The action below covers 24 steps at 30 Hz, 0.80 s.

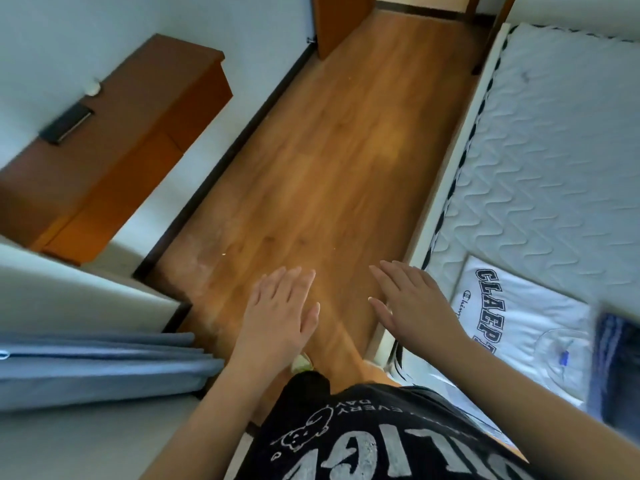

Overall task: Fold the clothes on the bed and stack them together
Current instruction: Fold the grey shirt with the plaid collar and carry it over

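A folded white garment [519, 313] with dark blue block letters lies on the quilted white mattress [554, 161] at the right. A dark blue striped cloth [616, 368] overlaps its near right corner, cut off by the frame edge. My left hand [277, 313] hovers over the wooden floor with fingers straight, holding nothing. My right hand [412, 303] is held flat just left of the bed's edge, also holding nothing. Neither hand touches the clothes.
A wooden floor strip [311, 168] runs between the bed and the wall. A brown wall-mounted desk [121, 133] at the left carries a black remote [65, 123] and a small white object [91, 87]. Grey curtains [104, 362] hang at the lower left.
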Each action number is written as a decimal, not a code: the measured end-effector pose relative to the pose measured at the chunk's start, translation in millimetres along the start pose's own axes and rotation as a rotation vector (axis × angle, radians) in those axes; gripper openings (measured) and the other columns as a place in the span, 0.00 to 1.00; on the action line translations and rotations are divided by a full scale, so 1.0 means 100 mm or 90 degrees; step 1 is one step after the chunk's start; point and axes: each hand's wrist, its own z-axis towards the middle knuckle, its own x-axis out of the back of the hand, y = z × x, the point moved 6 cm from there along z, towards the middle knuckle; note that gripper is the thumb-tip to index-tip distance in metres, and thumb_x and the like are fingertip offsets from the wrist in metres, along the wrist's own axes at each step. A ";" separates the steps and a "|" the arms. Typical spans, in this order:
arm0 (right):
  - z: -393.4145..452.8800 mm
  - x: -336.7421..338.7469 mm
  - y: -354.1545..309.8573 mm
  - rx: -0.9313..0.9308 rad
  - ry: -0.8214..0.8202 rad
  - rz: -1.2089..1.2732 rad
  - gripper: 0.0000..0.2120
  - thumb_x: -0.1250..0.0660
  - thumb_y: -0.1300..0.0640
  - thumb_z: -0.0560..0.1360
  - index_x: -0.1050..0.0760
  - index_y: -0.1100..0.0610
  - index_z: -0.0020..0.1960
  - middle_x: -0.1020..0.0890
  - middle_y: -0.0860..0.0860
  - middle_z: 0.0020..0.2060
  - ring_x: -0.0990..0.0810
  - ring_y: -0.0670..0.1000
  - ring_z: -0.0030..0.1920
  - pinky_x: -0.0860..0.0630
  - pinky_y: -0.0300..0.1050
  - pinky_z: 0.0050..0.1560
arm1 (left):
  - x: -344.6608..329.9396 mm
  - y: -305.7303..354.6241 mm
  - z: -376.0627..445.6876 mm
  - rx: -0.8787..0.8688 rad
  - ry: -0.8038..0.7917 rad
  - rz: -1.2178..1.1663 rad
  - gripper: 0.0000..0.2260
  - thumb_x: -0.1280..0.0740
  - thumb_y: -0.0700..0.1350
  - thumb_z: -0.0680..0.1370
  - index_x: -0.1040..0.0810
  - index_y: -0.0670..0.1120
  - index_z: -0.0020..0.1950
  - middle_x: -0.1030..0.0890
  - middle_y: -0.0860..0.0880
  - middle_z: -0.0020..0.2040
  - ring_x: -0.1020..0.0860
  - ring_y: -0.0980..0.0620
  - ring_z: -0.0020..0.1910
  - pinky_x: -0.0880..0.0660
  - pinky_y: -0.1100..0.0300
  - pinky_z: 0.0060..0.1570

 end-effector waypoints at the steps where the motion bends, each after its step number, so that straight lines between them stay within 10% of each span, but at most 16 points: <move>1: 0.10 -0.02 -0.03 0.000 -0.005 -0.004 0.26 0.47 0.44 0.78 0.25 0.58 0.67 0.21 0.55 0.62 0.22 0.57 0.62 0.26 0.54 0.61 | 0.01 -0.09 0.07 0.001 0.002 0.008 0.25 0.50 0.59 0.82 0.37 0.51 0.77 0.31 0.49 0.74 0.36 0.47 0.75 0.47 0.49 0.74; 14: 1.66 -0.35 -0.99 -0.026 -0.094 -0.019 0.28 0.53 0.42 0.81 0.30 0.56 0.72 0.26 0.55 0.69 0.28 0.56 0.70 0.33 0.55 0.70 | 0.09 -1.58 0.98 -0.052 0.020 0.002 0.23 0.48 0.58 0.82 0.33 0.51 0.73 0.26 0.47 0.69 0.29 0.46 0.69 0.35 0.48 0.69; 24: 2.38 -0.11 -0.69 -0.125 0.037 -0.006 0.21 0.47 0.44 0.80 0.26 0.55 0.65 0.21 0.53 0.60 0.22 0.55 0.59 0.27 0.53 0.62 | 0.48 -1.58 2.04 -0.163 0.073 -0.025 0.21 0.46 0.56 0.83 0.30 0.49 0.72 0.26 0.47 0.69 0.29 0.47 0.69 0.34 0.48 0.70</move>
